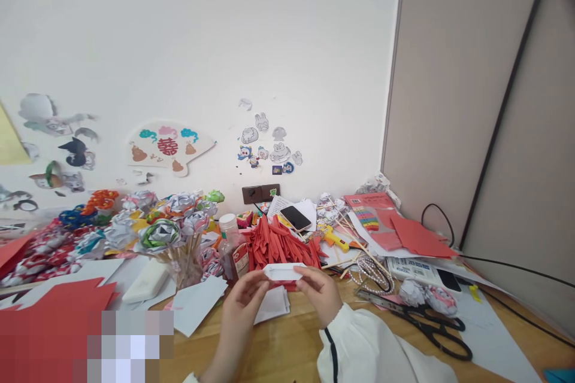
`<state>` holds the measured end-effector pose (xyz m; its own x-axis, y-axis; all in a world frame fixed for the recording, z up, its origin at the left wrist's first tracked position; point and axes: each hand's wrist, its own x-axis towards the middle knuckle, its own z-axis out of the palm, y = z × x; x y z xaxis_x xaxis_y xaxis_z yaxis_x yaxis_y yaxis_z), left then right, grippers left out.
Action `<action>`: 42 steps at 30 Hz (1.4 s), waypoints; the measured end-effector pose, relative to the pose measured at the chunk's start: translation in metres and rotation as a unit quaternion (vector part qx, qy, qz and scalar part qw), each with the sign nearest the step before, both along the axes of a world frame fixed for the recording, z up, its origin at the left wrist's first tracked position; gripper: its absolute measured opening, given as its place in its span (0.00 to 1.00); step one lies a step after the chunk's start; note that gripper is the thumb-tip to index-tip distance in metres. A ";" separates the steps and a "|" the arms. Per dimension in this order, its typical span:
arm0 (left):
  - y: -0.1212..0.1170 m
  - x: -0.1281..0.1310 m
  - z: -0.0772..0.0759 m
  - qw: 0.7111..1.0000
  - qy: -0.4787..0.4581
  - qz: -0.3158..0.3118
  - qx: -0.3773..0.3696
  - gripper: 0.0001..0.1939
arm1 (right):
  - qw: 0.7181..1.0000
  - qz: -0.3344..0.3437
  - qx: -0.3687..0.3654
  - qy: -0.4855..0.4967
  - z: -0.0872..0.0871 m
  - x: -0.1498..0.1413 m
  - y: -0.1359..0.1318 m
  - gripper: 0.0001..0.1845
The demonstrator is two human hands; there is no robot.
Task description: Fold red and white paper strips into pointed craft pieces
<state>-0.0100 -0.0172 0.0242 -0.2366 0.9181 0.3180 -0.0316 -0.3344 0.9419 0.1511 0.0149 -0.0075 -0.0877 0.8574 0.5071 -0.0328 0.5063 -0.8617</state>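
Between my two hands is a small folded white paper strip (282,271) with pointed ends, raised above the front of the table. My left hand (245,301) pinches its left end between thumb and fingers. Its right end sits in the fingertips of my right hand (320,293). Beneath the strip lies a small stack of white paper squares (273,304). Just behind my hands is a heap of folded red paper strips (281,244).
Black-handled scissors (433,323) lie at the right, near crumpled paper balls (412,292). A yellow glue gun (335,239) and phone (295,218) sit behind. Left stand paper flowers (164,233), a bottle of dark liquid (230,251) and red paper (63,302).
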 end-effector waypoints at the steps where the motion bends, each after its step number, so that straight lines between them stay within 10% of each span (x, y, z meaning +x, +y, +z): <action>1: 0.000 -0.001 -0.001 1.000 0.022 0.016 0.000 0.12 | 1.000 0.008 -0.009 0.015 -0.001 -0.001 0.000 0.13; 10: -0.001 -0.006 -0.007 0.983 0.161 0.082 0.044 0.10 | 0.999 0.035 -0.016 0.010 0.000 -0.001 -0.002 0.14; 42: -0.004 -0.003 -0.005 0.983 0.157 0.068 0.063 0.05 | 0.996 0.016 0.052 -0.070 0.008 0.000 -0.009 0.14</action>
